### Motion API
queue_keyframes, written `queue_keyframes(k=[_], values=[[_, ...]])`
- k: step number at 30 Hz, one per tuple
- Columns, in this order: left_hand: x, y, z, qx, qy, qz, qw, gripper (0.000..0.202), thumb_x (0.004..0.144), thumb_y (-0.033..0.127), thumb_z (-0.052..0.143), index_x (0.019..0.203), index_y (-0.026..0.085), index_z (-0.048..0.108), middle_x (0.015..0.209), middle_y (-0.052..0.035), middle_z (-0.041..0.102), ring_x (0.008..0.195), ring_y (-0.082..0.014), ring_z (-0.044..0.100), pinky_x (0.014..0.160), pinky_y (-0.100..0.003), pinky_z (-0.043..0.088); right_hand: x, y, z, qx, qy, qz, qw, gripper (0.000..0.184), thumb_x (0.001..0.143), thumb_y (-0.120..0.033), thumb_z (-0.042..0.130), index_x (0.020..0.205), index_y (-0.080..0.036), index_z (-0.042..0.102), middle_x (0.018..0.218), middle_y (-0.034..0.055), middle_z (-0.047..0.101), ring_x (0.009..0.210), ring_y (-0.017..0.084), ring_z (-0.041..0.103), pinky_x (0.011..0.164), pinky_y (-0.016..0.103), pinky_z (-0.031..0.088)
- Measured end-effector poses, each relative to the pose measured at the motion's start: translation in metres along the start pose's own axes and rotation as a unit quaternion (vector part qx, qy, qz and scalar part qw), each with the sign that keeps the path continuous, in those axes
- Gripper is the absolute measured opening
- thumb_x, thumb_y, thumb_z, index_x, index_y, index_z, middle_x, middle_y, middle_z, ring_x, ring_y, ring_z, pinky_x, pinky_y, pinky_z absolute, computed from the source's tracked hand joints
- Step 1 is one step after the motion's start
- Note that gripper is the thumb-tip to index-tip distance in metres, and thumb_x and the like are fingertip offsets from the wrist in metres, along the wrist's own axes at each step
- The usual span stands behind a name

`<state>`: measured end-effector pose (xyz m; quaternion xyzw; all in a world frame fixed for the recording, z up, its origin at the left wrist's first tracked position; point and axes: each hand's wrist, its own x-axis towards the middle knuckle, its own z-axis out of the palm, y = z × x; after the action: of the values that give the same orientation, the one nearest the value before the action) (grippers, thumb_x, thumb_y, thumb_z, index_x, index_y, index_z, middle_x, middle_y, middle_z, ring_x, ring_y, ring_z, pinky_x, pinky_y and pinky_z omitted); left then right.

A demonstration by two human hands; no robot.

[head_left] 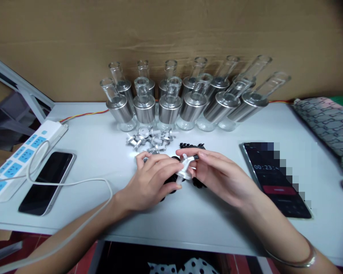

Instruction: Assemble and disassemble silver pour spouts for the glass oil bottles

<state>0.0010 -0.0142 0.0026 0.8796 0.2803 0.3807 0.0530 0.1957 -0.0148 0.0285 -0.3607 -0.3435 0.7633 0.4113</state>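
Note:
My left hand (151,180) and my right hand (217,173) meet over the middle of the white table (188,224). Together they pinch a small white-and-silver pump fitting (185,170), with a thin black piece (194,157) at its top under my right fingertips. Black parts (198,184) lie under and just behind my hands. A loose pile of silver pump fittings (151,139) sits a little farther back. Behind it stand two rows of glass bottles with silver collars (171,104).
A phone showing a timer (277,179) lies right of my hands. A dark phone (47,182) lies left, with a white cable (74,184) running by it and a white-and-blue power strip (23,156) beyond. A patterned pouch (328,125) rests at the far right.

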Motion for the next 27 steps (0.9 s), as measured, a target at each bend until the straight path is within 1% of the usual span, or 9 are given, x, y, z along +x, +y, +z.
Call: queue_keyframes(k=[3, 5, 8, 11, 15, 17, 20, 25, 27], values=[[0.0005, 0.0013, -0.0008, 0.004, -0.003, -0.006, 1.000, 0.023, 0.099, 0.034, 0.041, 0.115, 0.018, 0.046, 0.100, -0.0064, 0.068, 0.098, -0.0177, 0.058, 0.085, -0.036, 0.031, 0.0000, 0.0008, -0.0018, -0.022, -0.021, -0.021, 0.999, 0.023, 0.084, -0.032, 0.059, 0.094, -0.018, 0.073, 0.075, 0.0036, 0.061, 0.068, 0.013, 0.053, 0.067, 0.028, 0.048], [0.0007, 0.0018, -0.0010, 0.004, -0.002, -0.009, 1.000, 0.024, 0.099, 0.035, 0.041, 0.115, 0.019, 0.046, 0.100, -0.0059, 0.068, 0.097, -0.0178, 0.058, 0.085, -0.036, 0.031, -0.0003, 0.0008, -0.0021, -0.038, -0.022, -0.029, 0.999, 0.023, 0.085, -0.033, 0.058, 0.096, -0.019, 0.072, 0.078, 0.0038, 0.061, 0.068, 0.013, 0.053, 0.067, 0.028, 0.049], [0.0009, 0.0019, -0.0013, 0.000, -0.003, -0.005, 1.000, 0.025, 0.099, 0.036, 0.040, 0.115, 0.019, 0.047, 0.099, -0.0054, 0.069, 0.095, -0.0179, 0.059, 0.085, -0.036, 0.031, -0.0006, 0.0006, -0.0024, -0.058, -0.021, -0.031, 0.998, 0.023, 0.085, -0.036, 0.057, 0.096, -0.019, 0.070, 0.076, 0.0034, 0.059, 0.067, 0.013, 0.053, 0.066, 0.028, 0.050], [0.0009, 0.0020, -0.0021, -0.004, -0.015, -0.008, 1.000, 0.025, 0.099, 0.036, 0.040, 0.115, 0.018, 0.047, 0.099, -0.0052, 0.069, 0.095, -0.0176, 0.059, 0.085, -0.036, 0.030, -0.0003, 0.0002, -0.0039, -0.066, -0.036, -0.027, 0.997, 0.026, 0.085, -0.040, 0.057, 0.095, -0.019, 0.067, 0.074, 0.0033, 0.058, 0.065, 0.014, 0.054, 0.064, 0.029, 0.050], [0.0009, 0.0026, -0.0031, -0.007, -0.025, -0.008, 1.000, 0.026, 0.099, 0.037, 0.038, 0.115, 0.018, 0.048, 0.099, -0.0049, 0.069, 0.096, -0.0177, 0.058, 0.085, -0.036, 0.030, 0.0009, -0.0011, -0.0063, -0.055, -0.045, -0.021, 0.997, 0.026, 0.080, -0.042, 0.064, 0.092, -0.018, 0.067, 0.082, 0.0049, 0.062, 0.065, 0.014, 0.055, 0.063, 0.029, 0.050], [0.0009, 0.0028, -0.0033, -0.007, -0.027, -0.005, 1.000, 0.027, 0.100, 0.037, 0.037, 0.116, 0.018, 0.048, 0.099, -0.0049, 0.069, 0.097, -0.0176, 0.057, 0.085, -0.035, 0.030, 0.0012, -0.0018, -0.0069, -0.045, -0.050, -0.018, 0.998, 0.026, 0.078, -0.041, 0.067, 0.090, -0.019, 0.068, 0.083, 0.0046, 0.062, 0.065, 0.014, 0.055, 0.063, 0.029, 0.050], [0.0013, 0.0030, -0.0036, -0.004, -0.030, -0.002, 1.000, 0.026, 0.100, 0.035, 0.037, 0.115, 0.017, 0.048, 0.098, -0.0052, 0.069, 0.096, -0.0173, 0.057, 0.085, -0.035, 0.029, 0.0012, -0.0025, -0.0077, -0.040, -0.057, -0.020, 0.997, 0.025, 0.077, -0.041, 0.068, 0.090, -0.019, 0.068, 0.084, 0.0040, 0.062, 0.065, 0.013, 0.056, 0.063, 0.028, 0.050], [0.0028, 0.0039, -0.0052, -0.002, -0.036, 0.005, 0.999, 0.027, 0.100, 0.036, 0.036, 0.114, 0.018, 0.049, 0.096, -0.0044, 0.070, 0.095, -0.0171, 0.057, 0.085, -0.035, 0.028, 0.0007, -0.0041, -0.0095, -0.081, -0.085, -0.032, 0.993, 0.027, 0.081, -0.044, 0.065, 0.092, -0.019, 0.065, 0.072, 0.0022, 0.057, 0.065, 0.014, 0.056, 0.062, 0.029, 0.049], [0.0035, 0.0047, -0.0065, 0.007, -0.035, 0.012, 0.999, 0.028, 0.101, 0.038, 0.034, 0.114, 0.019, 0.050, 0.094, -0.0035, 0.070, 0.093, -0.0171, 0.057, 0.085, -0.035, 0.027, 0.0003, -0.0051, -0.0101, -0.094, -0.098, -0.040, 0.990, 0.027, 0.082, -0.045, 0.063, 0.091, -0.019, 0.064, 0.071, 0.0020, 0.056, 0.064, 0.014, 0.056, 0.061, 0.028, 0.049]])
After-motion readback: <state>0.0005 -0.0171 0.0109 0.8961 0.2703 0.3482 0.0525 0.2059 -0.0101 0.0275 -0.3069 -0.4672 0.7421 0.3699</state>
